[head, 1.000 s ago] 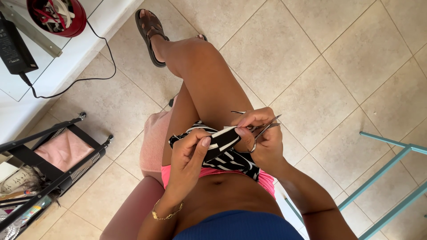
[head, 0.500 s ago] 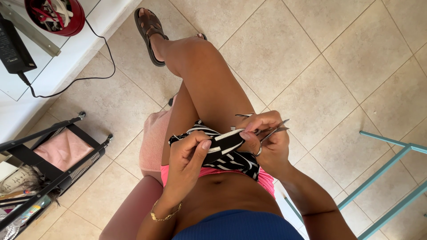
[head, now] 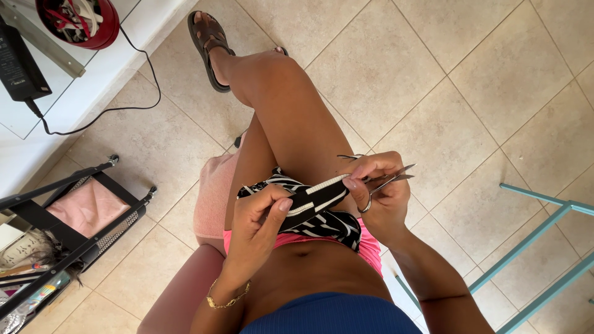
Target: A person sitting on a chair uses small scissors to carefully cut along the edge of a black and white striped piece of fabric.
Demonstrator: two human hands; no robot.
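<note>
A black and white striped piece of fabric (head: 312, 210) lies across my lap, over my crossed leg. My left hand (head: 260, 216) pinches its folded edge between thumb and fingers. My right hand (head: 377, 188) grips the other end of that edge and also holds small metal scissors (head: 390, 180), whose blades point right, away from the cloth. Both hands keep the white-trimmed edge stretched between them.
I sit on a pink padded seat (head: 213, 195) over a beige tiled floor. A black wire cart (head: 68, 222) with pink cloth stands at left. A red bowl (head: 80, 18), black adapter (head: 18, 65) and cable lie on a white ledge. A teal metal frame (head: 544, 247) stands at right.
My hands have shifted slightly right and down with the fabric, and the scissors' tips now point further right. The grip on the cloth is the same.
</note>
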